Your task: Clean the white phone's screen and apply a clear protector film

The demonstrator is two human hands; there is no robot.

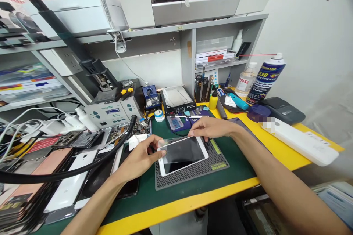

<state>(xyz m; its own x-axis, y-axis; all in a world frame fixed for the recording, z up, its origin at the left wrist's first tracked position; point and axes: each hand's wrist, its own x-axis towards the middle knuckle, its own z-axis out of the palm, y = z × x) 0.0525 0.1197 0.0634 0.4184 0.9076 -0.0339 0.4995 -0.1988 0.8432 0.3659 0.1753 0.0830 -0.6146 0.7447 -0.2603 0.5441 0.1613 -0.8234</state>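
Observation:
A white-framed tablet (182, 156) with a dark, glossy screen is tilted slightly above a grey honeycomb mat (176, 183). My left hand (143, 154) grips its left edge, thumb on the front and fingers curled behind. At the top right edge, my right hand (211, 127) has its thumb and fingers closed on the tablet's rim; some of these fingertips are hidden behind it. A thin see-through strip shows along the top edge between the hands, and I cannot make out whether it is a film.
Phones and back covers (35, 172) are stacked at the left, under a black hose (82, 170). Behind stand a rework station (113, 112), a soldering-iron stand (151, 97) and a tool holder (202, 88). A spray can (266, 77) and a long white object (300, 143) are at the right.

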